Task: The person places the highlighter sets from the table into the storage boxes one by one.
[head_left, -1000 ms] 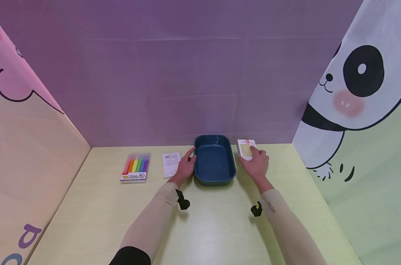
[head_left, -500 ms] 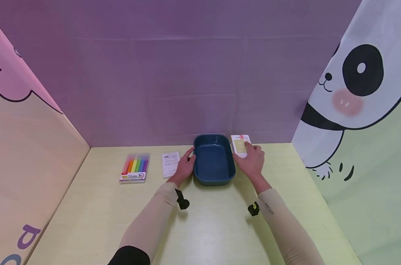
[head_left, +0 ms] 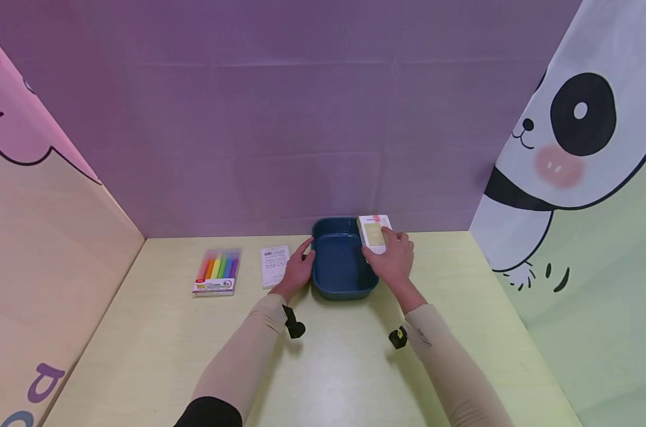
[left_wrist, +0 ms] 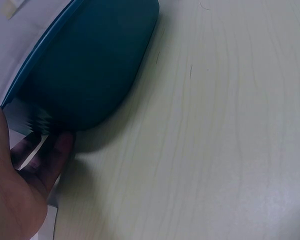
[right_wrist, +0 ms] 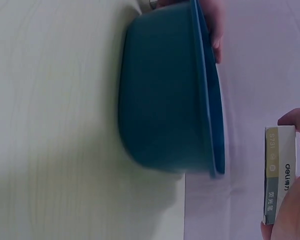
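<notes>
In the head view, the right hand (head_left: 392, 258) is gripping a small white box (head_left: 373, 231) between thumb and fingers, and the box is overlapping the far right rim of a blue bin (head_left: 346, 258) that is sitting upright on the counter (head_left: 344, 379). The left hand (head_left: 299, 270) is resting its extended fingers along the bin's left wall, seemingly steadying it rather than clasping it. A printed white card (head_left: 274, 265) is lying just beside that hand, partly hidden by it, and a clear pack of coloured markers (head_left: 217, 271) is lying further left, apart from everything else. In the left wrist view, the left hand's fingers are touching the lower outside of the bin's wall, and the box is not showing. In the right wrist view, the box is standing out from the bin, higher than the rim and with a visible gap, its short "deli" lettering facing the camera; fingertips are holding it at both ends, and the left hand is showing at the bin's far side. The step in hand is looking like putting the box into the bin, with the placement not yet done. The next move is probably calling for shifting the box inward past the right wall, lowering it without catching the rim, and only then loosening the fingers, while the left hand is bracing the bin.
</notes>
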The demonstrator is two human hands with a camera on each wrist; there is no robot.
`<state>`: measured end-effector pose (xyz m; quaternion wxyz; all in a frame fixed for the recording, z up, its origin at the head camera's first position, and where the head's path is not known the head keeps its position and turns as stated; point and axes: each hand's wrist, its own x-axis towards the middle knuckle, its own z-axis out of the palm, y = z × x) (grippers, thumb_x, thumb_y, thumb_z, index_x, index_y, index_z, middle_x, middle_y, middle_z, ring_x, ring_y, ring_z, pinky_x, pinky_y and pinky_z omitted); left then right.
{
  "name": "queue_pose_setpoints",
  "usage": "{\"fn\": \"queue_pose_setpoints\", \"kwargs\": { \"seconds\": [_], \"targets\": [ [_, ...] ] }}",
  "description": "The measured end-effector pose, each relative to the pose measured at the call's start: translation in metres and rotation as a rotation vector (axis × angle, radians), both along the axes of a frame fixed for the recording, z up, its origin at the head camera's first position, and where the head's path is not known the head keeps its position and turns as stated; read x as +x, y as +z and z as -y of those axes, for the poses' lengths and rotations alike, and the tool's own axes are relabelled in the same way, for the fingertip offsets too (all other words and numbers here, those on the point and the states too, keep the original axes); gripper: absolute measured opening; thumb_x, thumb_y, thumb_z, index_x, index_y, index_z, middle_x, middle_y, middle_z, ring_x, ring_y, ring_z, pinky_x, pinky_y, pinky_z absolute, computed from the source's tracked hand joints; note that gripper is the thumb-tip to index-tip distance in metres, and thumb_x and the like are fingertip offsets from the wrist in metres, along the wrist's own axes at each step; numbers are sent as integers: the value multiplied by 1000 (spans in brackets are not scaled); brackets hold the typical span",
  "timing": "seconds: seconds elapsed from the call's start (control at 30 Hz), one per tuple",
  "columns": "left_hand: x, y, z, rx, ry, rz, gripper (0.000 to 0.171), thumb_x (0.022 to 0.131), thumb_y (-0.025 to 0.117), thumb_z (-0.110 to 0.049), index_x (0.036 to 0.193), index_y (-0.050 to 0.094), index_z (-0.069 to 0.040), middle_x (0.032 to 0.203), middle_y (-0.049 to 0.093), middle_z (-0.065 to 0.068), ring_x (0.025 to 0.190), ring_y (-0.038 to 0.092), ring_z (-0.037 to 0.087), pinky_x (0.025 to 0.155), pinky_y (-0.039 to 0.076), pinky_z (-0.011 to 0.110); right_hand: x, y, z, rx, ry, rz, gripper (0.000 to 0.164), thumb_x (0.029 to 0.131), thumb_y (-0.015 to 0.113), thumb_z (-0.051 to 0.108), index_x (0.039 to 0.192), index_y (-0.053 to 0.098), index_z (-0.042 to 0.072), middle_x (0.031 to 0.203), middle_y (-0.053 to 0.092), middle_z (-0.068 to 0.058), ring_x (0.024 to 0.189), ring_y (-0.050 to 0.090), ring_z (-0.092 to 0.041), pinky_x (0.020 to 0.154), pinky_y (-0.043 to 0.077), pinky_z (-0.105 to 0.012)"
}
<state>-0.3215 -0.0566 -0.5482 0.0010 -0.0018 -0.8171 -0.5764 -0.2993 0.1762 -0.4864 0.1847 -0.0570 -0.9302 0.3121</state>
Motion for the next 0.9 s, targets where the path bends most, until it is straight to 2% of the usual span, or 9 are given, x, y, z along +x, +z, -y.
{"fn": "queue_pose_setpoints", "kwargs": {
  "seconds": [0.3,0.6,0.9],
  "targets": [
    [0,-1,1,15,1,7,46,103,46,-29,149,42,-25,112,61,15,98,55,29,90,42,45,-2,5,21,-3,23,-1,74,75,72,48,138,53,14,123,46,-19,104,42,-35,84,41,-47],
    [2,1,0,4,-8,26,46,104,44,-32,149,40,-28,109,60,14,94,55,28,85,43,42,-2,6,35,0,42,-37,74,74,73,48,138,54,14,120,49,-19,101,43,-35,82,42,-46],
    [1,1,1,9,-19,56,46,104,44,-36,150,38,-31,120,58,15,101,54,29,91,42,43,2,9,48,-5,60,-22,75,75,74,48,139,54,15,121,48,-17,102,43,-33,82,42,-45]
  ]
}}
